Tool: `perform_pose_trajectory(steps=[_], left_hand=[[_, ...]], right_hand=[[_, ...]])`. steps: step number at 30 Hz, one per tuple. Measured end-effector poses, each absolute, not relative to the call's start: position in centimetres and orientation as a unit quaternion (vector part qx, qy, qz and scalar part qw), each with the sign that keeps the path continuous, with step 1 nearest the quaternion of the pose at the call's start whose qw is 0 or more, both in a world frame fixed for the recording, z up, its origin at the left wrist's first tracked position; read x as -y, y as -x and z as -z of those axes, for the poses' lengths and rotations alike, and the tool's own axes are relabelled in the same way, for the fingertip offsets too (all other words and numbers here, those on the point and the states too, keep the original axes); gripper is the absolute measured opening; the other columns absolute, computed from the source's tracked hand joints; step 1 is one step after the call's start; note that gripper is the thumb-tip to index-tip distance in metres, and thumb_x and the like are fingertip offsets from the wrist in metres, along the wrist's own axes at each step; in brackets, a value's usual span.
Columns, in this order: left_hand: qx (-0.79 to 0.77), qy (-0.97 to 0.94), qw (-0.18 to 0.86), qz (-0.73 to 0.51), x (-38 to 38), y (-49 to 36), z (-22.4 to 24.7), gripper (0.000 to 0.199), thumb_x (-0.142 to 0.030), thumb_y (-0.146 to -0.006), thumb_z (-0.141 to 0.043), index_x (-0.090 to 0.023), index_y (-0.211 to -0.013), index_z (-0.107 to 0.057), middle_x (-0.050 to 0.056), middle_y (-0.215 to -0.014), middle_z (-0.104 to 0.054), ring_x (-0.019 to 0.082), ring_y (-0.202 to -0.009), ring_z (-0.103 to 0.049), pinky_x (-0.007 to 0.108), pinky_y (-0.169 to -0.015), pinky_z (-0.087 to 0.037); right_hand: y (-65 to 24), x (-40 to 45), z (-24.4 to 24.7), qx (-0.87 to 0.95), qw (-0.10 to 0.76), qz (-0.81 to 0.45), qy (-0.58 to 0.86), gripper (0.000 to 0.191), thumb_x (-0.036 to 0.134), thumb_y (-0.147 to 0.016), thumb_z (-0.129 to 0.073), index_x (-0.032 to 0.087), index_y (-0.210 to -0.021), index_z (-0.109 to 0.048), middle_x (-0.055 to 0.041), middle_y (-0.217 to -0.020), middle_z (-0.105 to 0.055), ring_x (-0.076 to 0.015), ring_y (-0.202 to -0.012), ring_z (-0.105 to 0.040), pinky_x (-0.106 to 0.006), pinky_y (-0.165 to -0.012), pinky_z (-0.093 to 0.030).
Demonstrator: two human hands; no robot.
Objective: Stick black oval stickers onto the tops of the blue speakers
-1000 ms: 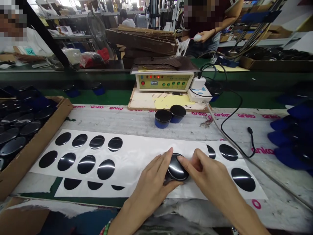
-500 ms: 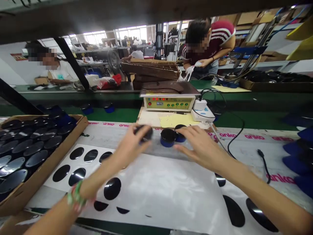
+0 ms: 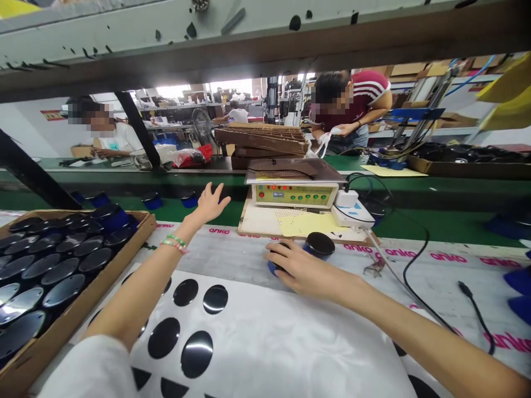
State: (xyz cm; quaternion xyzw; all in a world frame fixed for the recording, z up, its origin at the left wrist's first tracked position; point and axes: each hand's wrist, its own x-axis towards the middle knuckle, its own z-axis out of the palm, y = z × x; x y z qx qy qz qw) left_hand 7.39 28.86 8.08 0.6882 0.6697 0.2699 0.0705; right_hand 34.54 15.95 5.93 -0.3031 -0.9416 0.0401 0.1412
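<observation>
My left hand [image 3: 212,204] reaches out over the green belt with its fingers spread and nothing visible in them. Just left of it stands a small round part with a black top and blue side [image 3: 189,199]. My right hand [image 3: 296,265] curls its fingers over a similar blue part [image 3: 272,268], mostly hidden under them, at the back edge of a white sheet [image 3: 290,326]. Right behind that hand is another blue part with a glossy black top [image 3: 319,244]. Black glossy discs [image 3: 163,338] lie on the sheet's left side.
A cardboard tray [image 3: 143,226] full of black-topped parts stands at left. Beyond the sheet sits a control box [image 3: 296,194] beside a white power strip [image 3: 354,210]. A black cable [image 3: 477,315] lies at right. Overhead runs a shelf beam [image 3: 249,55]. Two people work across the belt.
My left hand has let go of a black-topped part and moved forward over the belt. My right hand has shifted from the rear part onto the front one. The view has tilted up.
</observation>
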Motion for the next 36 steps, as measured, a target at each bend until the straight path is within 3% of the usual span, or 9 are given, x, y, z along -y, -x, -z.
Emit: perform_pose_trajectory(steps=[5, 10, 15, 19, 22, 29, 31, 34, 36], left_hand=[[-0.548, -0.788, 0.121, -0.255, -17.9, -8.7, -9.7, 0.044, -0.034, -0.089, -0.054, -0.023, -0.132, -0.05, 0.008, -0.145, -0.039, 0.024, -0.136, -0.035, 0.037, -0.115, -0.025], [-0.559, -0.73, 0.228, -0.321, -6.8, -10.6, -8.0, 0.099, -0.039, -0.072, -0.074, -0.028, -0.149, -0.012, 0.01, -0.148, -0.037, 0.029, -0.132, -0.042, 0.04, -0.106, -0.039], [-0.598, -0.383, 0.316, -0.629, -3.8, -8.3, -5.0, 0.061, -0.029, -0.069, -0.079, -0.025, -0.124, -0.052, 0.006, -0.119, -0.063, 0.025, -0.116, -0.056, 0.039, -0.104, -0.041], [-0.48, -0.189, 0.434, -0.739, -4.4, -6.0, -2.6, 0.034, -0.031, -0.074, -0.072, -0.017, -0.103, -0.06, 0.006, -0.102, -0.068, 0.024, -0.11, -0.061, 0.043, -0.098, -0.047], [-0.46, -0.138, 0.479, -0.735, -4.8, -5.4, -1.9, 0.023, -0.032, -0.081, -0.064, -0.014, -0.094, -0.062, 0.009, -0.096, -0.069, 0.026, -0.104, -0.064, 0.046, -0.095, -0.051], [-0.458, -0.101, 0.489, -0.735, -5.2, -4.7, -2.2, 0.017, -0.029, -0.085, -0.059, -0.016, -0.095, -0.061, 0.007, -0.097, -0.068, 0.026, -0.101, -0.066, 0.045, -0.093, -0.052], [-0.475, -0.111, 0.474, -0.733, -5.0, -5.1, -2.4, 0.018, -0.029, -0.083, -0.061, -0.016, -0.096, -0.06, 0.006, -0.098, -0.067, 0.025, -0.103, -0.065, 0.045, -0.095, -0.05], [-0.521, -0.163, 0.445, -0.71, -4.0, -7.4, -2.9, 0.042, -0.025, -0.069, -0.076, -0.02, -0.106, -0.056, 0.003, -0.103, -0.065, 0.023, -0.107, -0.061, 0.041, -0.103, -0.043], [-0.579, -0.297, 0.408, -0.641, -2.8, -10.2, -3.1, 0.064, -0.02, -0.059, -0.083, -0.024, -0.115, -0.052, 0.003, -0.112, -0.061, 0.024, -0.113, -0.057, 0.041, -0.107, -0.038]], right_hand=[[-33.3, -15.4, -7.5, 0.931, 0.183, -0.098, 0.3, 0.023, 0.02, -0.092, -0.047, 0.021, -0.11, -0.061, -0.0083, -0.119, -0.06, -0.0241, -0.11, -0.052, -0.043, -0.091, -0.047], [-29.4, -12.5, -11.2, 0.914, 0.259, -0.212, 0.229, 0.028, 0.026, -0.092, -0.051, 0.023, -0.12, -0.054, -0.0061, -0.133, -0.052, -0.021, -0.121, -0.048, -0.039, -0.1, -0.042], [-26.0, -9.9, -10.1, 0.875, 0.312, -0.267, 0.255, 0.054, 0.038, -0.086, -0.062, 0.021, -0.131, -0.039, -0.0132, -0.133, -0.045, -0.0236, -0.116, -0.051, -0.039, -0.088, -0.051], [-22.6, -8.4, -5.7, 0.927, 0.14, -0.258, 0.232, 0.039, 0.031, -0.075, -0.074, 0.015, -0.106, -0.056, -0.0116, -0.103, -0.062, -0.0266, -0.098, -0.058, -0.041, -0.08, -0.053], [-20.3, -8.1, -3.7, 0.94, 0.104, -0.239, 0.222, 0.038, 0.023, -0.064, -0.081, 0.014, -0.094, -0.059, -0.0121, -0.096, -0.061, -0.0278, -0.089, -0.059, -0.041, -0.072, -0.054], [-22.0, -7.8, -5.5, 0.967, 0.113, -0.168, 0.152, 0.015, 0.009, -0.078, -0.06, 0.021, -0.086, -0.06, -0.007, -0.092, -0.06, -0.0228, -0.085, -0.055, -0.035, -0.072, -0.051], [-24.7, -7.0, -6.4, 0.971, 0.117, -0.161, 0.136, 0.022, 0.005, -0.083, -0.048, 0.022, -0.09, -0.061, -0.0061, -0.088, -0.061, -0.0219, -0.081, -0.055, -0.035, -0.071, -0.049], [-29.5, -5.4, -7.4, 0.94, 0.182, -0.217, 0.19, 0.035, 0.006, -0.088, -0.044, 0.026, -0.114, -0.055, -0.0036, -0.089, -0.063, -0.0185, -0.079, -0.058, -0.029, -0.066, -0.049], [-32.7, -4.4, -7.9, 0.895, 0.263, -0.234, 0.274, 0.027, 0.015, -0.089, -0.054, 0.03, -0.111, -0.054, -0.0003, -0.087, -0.064, -0.0159, -0.074, -0.06, -0.024, -0.061, -0.049]])
